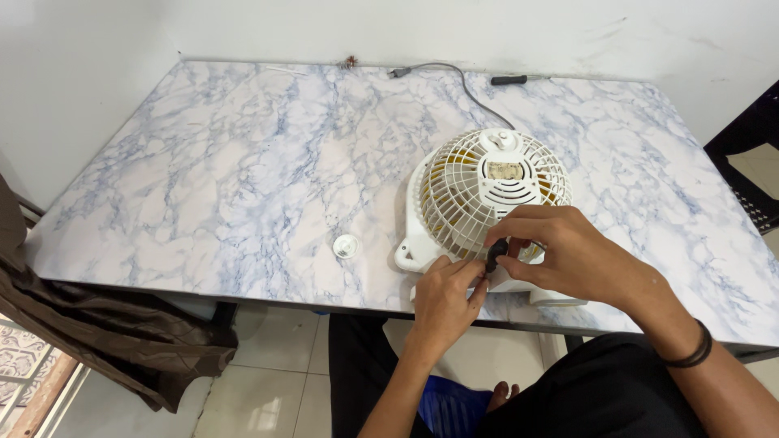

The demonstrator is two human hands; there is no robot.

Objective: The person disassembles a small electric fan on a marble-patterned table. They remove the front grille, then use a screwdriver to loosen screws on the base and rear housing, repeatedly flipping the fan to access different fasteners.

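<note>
Lying grille-up near the front edge of the blue-veined marble-pattern worktop (243,178), the small white plastic fan (487,191) has both hands at its lower rim: the right hand (568,251) pinches a small black part (493,255), and the left hand (445,298), fingers curled, touches it from below. A small round white cap (346,246) lies well to the fan's left.

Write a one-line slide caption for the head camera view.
Both hands, left hand and right hand, pinch a small black part against a white fan lying on a marble-patterned table.

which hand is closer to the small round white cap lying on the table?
Left. The left hand is at the fan's near edge, just right of the round white cap, not touching it. The right hand is farther right, over the fan's grille, pinching a small black part.
</note>
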